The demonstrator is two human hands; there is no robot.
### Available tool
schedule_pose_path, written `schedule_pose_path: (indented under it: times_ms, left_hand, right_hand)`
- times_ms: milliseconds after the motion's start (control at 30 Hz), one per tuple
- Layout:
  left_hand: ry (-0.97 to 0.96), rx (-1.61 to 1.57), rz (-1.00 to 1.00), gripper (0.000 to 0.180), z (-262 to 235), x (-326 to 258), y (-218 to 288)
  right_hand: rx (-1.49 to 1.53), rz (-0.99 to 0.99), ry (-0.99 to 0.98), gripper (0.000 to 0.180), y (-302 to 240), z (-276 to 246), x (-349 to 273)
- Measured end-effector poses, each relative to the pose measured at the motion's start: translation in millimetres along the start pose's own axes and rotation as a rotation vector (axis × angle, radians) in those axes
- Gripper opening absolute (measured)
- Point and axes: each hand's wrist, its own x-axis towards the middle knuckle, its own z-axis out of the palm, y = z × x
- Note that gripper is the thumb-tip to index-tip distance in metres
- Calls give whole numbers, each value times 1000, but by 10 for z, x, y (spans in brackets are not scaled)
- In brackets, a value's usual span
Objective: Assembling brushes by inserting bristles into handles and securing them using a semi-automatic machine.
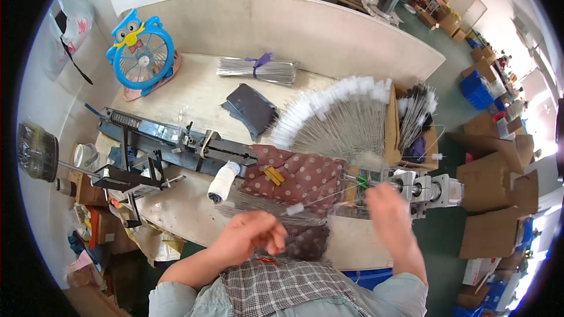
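While the left hand [251, 233] hangs loosely curled near the front of the bench, fingers bent and apart from the thumb, the right hand [388, 208] is at the right end, just beside some small green parts [362, 182]. Right hand is blurred; cannot tell if its fingers are closed on anything. White-tipped wire [326, 197] lies slantwise between the hands: white end low, near the left hand, other end up by the green parts; can't tell if the right hand grips it.

Under the wire, brown polka-dot cloth [308, 167] with yellow pieces [274, 176] on top. Loose thin wires [279, 217] run along the cloth's near side, just beyond the left hand. White wrapped roll [224, 182] is left of the cloth, dark tip toward the person. Silver clamping machine [436, 190] is just right of the right hand.

Farther out: white-tipped wires [335, 123] fanned beyond the cloth, cardboard box [391, 126] to their right, dark folded cloths [251, 107] to their left. Long dark rail [161, 148] on the left side. At the back, purple-tied wire bundle [235, 67] and blue owl-shaped fan [144, 60].
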Motion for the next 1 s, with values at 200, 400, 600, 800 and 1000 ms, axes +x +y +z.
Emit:
schedule_pose_path:
  times_ms: [200,400,600,800,1000]
  left_hand:
    - [-100,828,539,22,533,793,-38]
    - [135,1557,834,22,692,1749,-264]
    - [8,1213,744,22,725,1803,-342]
    - [-163,1060,488,23,732,1811,-132]
    - [-21,1578,869,15,805,2015,-81]
  right_hand:
    - [132,120,324,15,299,-267,193]
    - [377,15,242,14,260,30,436]
    - [461,86,271,11,408,211,428]
    - [447,138,380,9,459,252,438]
    - [469,63,425,7,450,399,424]
